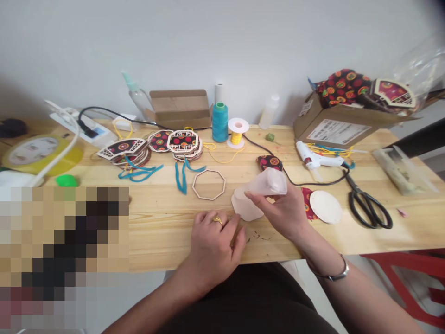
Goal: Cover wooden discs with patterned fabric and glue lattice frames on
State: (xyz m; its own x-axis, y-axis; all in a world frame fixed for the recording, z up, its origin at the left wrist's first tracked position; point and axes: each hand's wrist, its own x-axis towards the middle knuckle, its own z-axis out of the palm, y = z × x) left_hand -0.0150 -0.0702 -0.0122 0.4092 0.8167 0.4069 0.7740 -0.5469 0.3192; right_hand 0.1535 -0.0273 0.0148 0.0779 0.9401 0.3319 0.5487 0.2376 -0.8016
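Observation:
My right hand (283, 208) is wrapped round a translucent white plastic bottle (266, 182), tilted with its base up to the right. The bottle's lower end is over a white flat piece with angled corners (248, 208) on the table; I cannot see its tip. My left hand (215, 236) lies on the wood with fingers loosely stretched, the fingertips near the piece's lower left edge. Left of the piece lies a thin octagonal wooden frame (209, 184). Patterned fabric (306, 202) and a white round disc (326, 206) lie right of my right hand.
Black-handled scissors (370, 204) and a white glue gun (318, 157) with a cord lie on the right. Behind stand a blue thread cone (220, 123), a yellow thread spool (237, 132) and a full cardboard box (342, 120). Stacked fabric ornaments (184, 143) lie to the left.

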